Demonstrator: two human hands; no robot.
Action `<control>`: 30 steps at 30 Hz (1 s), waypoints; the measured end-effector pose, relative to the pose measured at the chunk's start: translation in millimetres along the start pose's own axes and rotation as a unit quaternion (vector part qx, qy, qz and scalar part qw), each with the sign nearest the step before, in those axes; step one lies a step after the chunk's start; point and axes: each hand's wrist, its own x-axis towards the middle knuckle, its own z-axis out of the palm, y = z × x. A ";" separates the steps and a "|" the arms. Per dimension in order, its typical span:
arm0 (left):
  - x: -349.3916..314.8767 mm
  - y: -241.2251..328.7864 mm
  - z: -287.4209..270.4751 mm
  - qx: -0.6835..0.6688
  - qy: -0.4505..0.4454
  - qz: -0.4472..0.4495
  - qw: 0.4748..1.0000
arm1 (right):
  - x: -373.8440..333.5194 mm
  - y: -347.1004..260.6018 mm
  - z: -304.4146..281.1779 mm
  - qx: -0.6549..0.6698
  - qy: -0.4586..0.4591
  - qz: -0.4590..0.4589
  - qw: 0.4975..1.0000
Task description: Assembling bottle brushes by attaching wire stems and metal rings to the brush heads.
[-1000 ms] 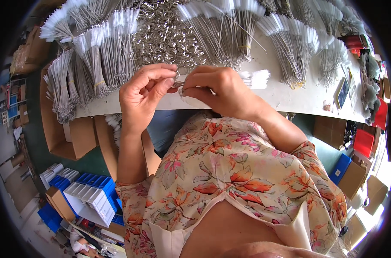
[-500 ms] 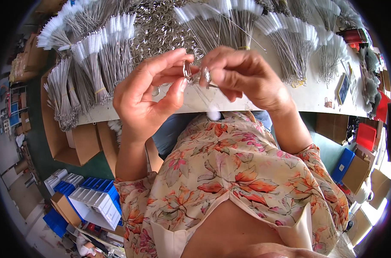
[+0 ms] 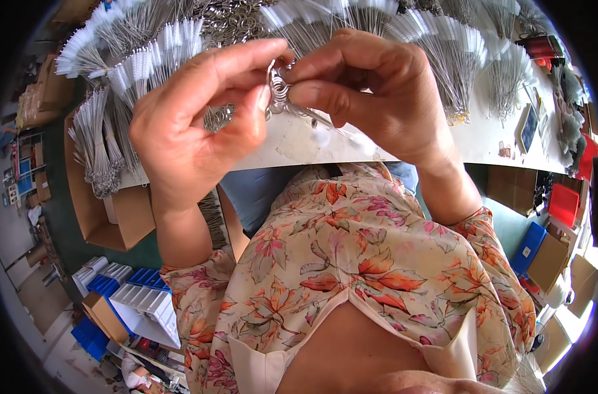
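Head view looks down on two bare hands raised close to the camera, above the near edge of a white bench (image 3: pixel 299 141). Left hand (image 3: pixel 194 125) has its thumb and forefinger pinched on a small metal ring (image 3: pixel 278 88) with coiled wire turns, the other fingers curled loosely below. Right hand (image 3: pixel 371 92) meets it from the other side, thumb and fingertips closed on the same ring, so the fingertips of both hands almost touch. From the ring a thin wire brush (image 3: pixel 325 125) slants down to the right, ending in a blurred white tuft over the bench. Behind the hands, the bench carries many bundles of wire brushes (image 3: pixel 443 59) with white bristle tips, fanned out in rows, and a heap of loose metal rings (image 3: pixel 233 20) at the far edge. More brush bundles (image 3: pixel 98 151) hang over the left end of the bench above an open cardboard box (image 3: pixel 115 217). Lower left, on the floor, stand blue and white plastic trays (image 3: pixel 135 295). At the right are a red box (image 3: pixel 565 200) and a blue box (image 3: pixel 529 246). A floral blouse (image 3: pixel 351 262) fills the lower middle of the view
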 end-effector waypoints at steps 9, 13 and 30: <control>8.5 -1.1 -11.4 -0.078 -0.094 -0.078 0.990 | -4.8 0.1 1.4 0.009 0.009 0.011 1.000; 8.0 -7.9 -6.8 -0.115 -0.060 -0.083 0.988 | -4.2 2.5 -3.0 0.143 -0.035 0.070 0.987; -3.4 10.7 -8.7 -0.144 -0.014 -0.152 0.978 | -2.1 -2.6 5.6 0.135 -0.045 0.026 0.989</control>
